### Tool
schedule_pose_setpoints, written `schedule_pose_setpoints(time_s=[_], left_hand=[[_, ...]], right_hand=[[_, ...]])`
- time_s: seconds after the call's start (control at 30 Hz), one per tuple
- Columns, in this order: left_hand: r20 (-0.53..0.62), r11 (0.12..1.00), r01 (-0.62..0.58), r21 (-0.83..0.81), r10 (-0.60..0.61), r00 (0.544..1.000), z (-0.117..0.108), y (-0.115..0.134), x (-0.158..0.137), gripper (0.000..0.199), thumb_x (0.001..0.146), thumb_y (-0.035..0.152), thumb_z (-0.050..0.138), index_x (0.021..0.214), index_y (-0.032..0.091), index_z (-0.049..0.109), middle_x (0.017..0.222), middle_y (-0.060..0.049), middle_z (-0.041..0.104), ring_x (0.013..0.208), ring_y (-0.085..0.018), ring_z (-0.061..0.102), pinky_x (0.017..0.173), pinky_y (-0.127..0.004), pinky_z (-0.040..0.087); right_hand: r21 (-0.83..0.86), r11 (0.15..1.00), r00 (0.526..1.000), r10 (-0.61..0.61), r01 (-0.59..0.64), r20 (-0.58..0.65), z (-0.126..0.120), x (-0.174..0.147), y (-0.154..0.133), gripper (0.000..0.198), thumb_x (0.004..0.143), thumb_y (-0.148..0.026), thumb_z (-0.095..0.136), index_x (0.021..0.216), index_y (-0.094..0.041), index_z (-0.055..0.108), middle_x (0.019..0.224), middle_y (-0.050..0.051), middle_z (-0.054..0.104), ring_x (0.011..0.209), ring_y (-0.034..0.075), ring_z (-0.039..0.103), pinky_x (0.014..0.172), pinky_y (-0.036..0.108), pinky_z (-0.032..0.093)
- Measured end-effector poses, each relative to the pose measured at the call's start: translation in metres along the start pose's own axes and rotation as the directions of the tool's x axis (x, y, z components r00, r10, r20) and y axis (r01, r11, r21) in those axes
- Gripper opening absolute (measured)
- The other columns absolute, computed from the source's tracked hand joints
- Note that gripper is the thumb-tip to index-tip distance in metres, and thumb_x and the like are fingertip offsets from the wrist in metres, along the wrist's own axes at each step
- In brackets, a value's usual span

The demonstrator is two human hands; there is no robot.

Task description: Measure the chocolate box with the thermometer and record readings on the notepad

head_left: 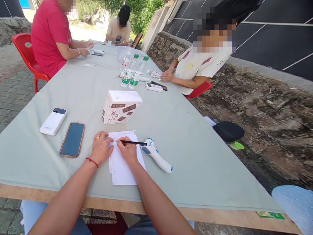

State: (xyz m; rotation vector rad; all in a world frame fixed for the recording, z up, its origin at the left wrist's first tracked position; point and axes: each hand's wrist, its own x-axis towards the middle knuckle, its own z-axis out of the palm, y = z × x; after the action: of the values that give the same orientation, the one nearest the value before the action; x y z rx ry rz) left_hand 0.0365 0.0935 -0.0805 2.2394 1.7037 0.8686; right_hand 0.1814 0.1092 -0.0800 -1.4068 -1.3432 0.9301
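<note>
My right hand (128, 151) grips a black pen (134, 142), its tip over the upper left of a white sheet of paper (123, 173). Small handwriting runs down the sheet's left side, and another sheet lies partly beneath. My left hand (100, 149) rests at the paper's left edge, holding nothing, thumb apart from the loosely bent fingers. Just right of the paper lies a white and blue infrared thermometer (156, 156). A smartphone (72, 139) with an orange-brown edge and a white power bank (53, 121) are to the left. Beyond my hands stands a white and brown box (121, 107).
Several plastic water bottles (137, 73) stand farther along the cloth-covered table (195, 163), near a white device (154, 87) and a clear basin (124, 52). Three people sit around the far part. A blue stool (293, 202) is at the right corner.
</note>
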Motion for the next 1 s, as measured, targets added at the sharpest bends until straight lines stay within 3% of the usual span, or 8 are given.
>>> schedule_pose_setpoints(time_s=[1.0], left_hand=[[0.035, 0.997, 0.027, 0.070, -0.029, 0.999, -0.0065, 0.0071, 0.0005, 0.020, 0.078, 0.019, 0.067, 0.098, 0.022, 0.070, 0.115, -0.009, 0.055, 0.121, -0.030, 0.044, 0.106, -0.049, 0.038]], right_hand=[[0.030, 0.998, 0.998, 0.057, -0.056, -0.014, -0.0005, -0.0002, -0.0007, 0.016, 0.062, -0.037, 0.053, 0.066, -0.022, 0.058, 0.063, -0.001, 0.059, 0.062, 0.017, 0.052, 0.061, 0.030, 0.045]])
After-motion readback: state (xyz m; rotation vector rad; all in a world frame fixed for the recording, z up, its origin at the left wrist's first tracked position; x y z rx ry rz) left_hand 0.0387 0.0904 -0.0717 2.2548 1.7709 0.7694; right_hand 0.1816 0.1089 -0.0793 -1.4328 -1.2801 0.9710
